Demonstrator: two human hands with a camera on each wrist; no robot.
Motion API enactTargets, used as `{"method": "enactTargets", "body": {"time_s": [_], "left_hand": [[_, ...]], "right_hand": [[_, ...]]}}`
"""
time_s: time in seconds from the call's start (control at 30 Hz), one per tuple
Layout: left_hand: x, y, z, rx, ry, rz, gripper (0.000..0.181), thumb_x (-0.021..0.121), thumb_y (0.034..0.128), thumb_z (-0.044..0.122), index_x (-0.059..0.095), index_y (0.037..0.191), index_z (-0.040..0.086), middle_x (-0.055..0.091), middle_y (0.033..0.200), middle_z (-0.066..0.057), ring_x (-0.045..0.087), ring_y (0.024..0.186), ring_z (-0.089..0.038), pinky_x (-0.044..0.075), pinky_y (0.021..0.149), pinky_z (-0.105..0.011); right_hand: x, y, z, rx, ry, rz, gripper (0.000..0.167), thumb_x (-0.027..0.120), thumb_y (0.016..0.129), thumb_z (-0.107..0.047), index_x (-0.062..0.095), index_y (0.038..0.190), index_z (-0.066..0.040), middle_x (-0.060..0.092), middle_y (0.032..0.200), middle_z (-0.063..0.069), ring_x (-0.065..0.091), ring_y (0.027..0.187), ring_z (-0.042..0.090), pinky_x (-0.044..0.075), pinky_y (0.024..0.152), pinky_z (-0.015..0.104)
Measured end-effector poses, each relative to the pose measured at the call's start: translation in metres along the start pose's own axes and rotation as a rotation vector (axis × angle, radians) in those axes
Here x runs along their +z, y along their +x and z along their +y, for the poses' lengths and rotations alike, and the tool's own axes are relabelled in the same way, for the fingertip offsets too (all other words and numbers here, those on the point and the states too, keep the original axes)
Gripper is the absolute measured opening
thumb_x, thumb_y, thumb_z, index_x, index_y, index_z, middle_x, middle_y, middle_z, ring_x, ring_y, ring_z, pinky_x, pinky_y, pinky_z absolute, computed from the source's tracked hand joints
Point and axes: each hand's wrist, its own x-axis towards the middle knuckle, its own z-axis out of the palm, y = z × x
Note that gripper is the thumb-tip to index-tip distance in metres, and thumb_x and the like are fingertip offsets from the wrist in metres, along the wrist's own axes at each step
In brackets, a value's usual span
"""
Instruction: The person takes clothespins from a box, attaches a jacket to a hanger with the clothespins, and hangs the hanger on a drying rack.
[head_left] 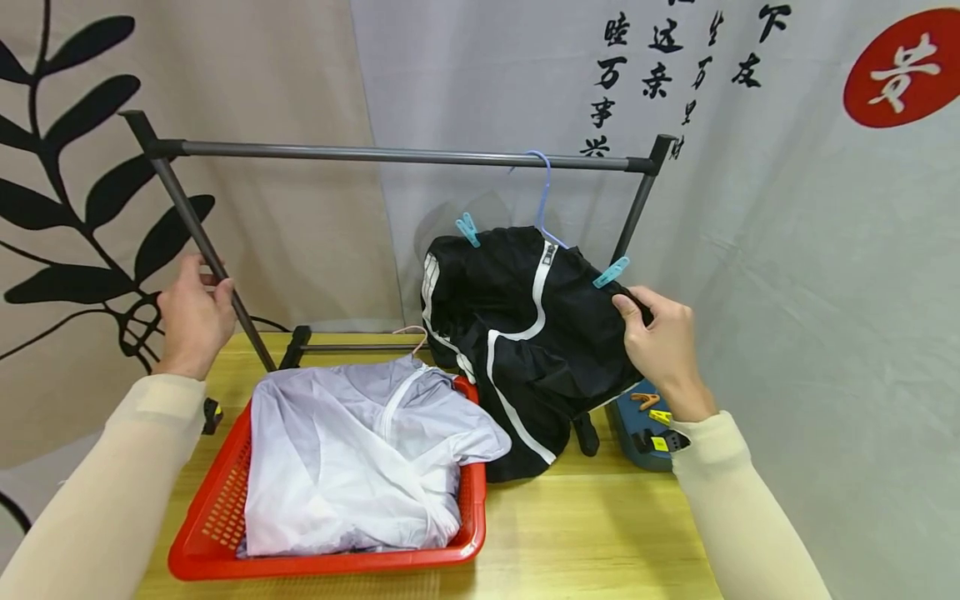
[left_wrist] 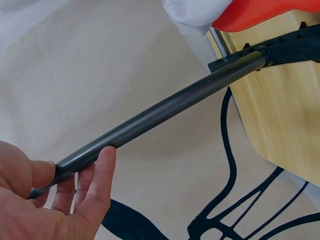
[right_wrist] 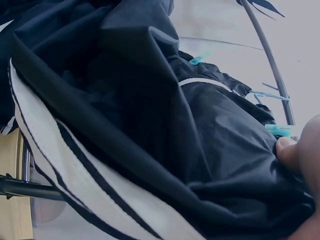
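Note:
A black jacket [head_left: 517, 308] with white trim hangs from a blue hanger [head_left: 546, 196] on the top bar of a dark metal rack [head_left: 390, 154]. Two teal clothespins [head_left: 467, 229] clip it near its shoulders. My right hand [head_left: 663, 346] pinches the jacket's edge just below the right clothespin [head_left: 611, 272]; up close in the right wrist view, the thumb [right_wrist: 287, 150] presses on the black cloth. On the left, my left hand [head_left: 197, 312] holds the rack's slanted side post [left_wrist: 165, 112], its fingers and thumb around the tube.
A red plastic basket [head_left: 217, 500] holding a white and pale grey jacket [head_left: 360, 458] stands on the wooden table [head_left: 585, 533], in front of the rack. Behind the right wrist is a blue container [head_left: 630, 417] with clothespins [head_left: 660, 416]. A printed curtain [head_left: 480, 83] hangs behind.

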Motion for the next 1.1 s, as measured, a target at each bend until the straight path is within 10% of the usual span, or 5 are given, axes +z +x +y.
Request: {"method": "enactTargets", "body": {"time_s": [0.3,0.57,1.1], "left_hand": [[0.001,-0.002,0.000,-0.001,-0.011,-0.004,0.050,0.047,0.1252,0.020,0.044,0.171,0.002,0.065,0.154,-0.039,0.072,0.126,-0.061,0.061,0.105,-0.075],[0.002,-0.001,0.003,0.003,-0.010,0.006,0.049,0.048,0.1251,0.019,0.045,0.171,0.003,0.065,0.154,-0.039,0.072,0.125,-0.061,0.061,0.105,-0.075],[0.001,-0.002,0.001,0.009,-0.019,0.022,0.048,0.049,0.1250,0.019,0.047,0.170,0.003,0.067,0.153,-0.038,0.073,0.125,-0.060,0.061,0.106,-0.073]], "right_hand": [[-0.004,-0.005,0.004,0.055,0.029,-0.021,0.023,0.074,0.117,-0.022,0.084,0.111,-0.001,0.086,0.102,0.018,0.069,0.085,0.016,0.045,0.076,0.011],[-0.011,-0.007,0.004,0.075,0.028,-0.015,0.027,0.076,0.115,-0.024,0.082,0.126,0.000,0.086,0.121,0.023,0.081,0.108,0.044,0.046,0.089,0.013],[-0.021,-0.025,-0.002,-0.059,-0.010,0.071,0.033,0.074,0.112,-0.016,0.075,0.139,0.003,0.076,0.136,0.024,0.072,0.125,0.042,0.042,0.109,0.008]]}}
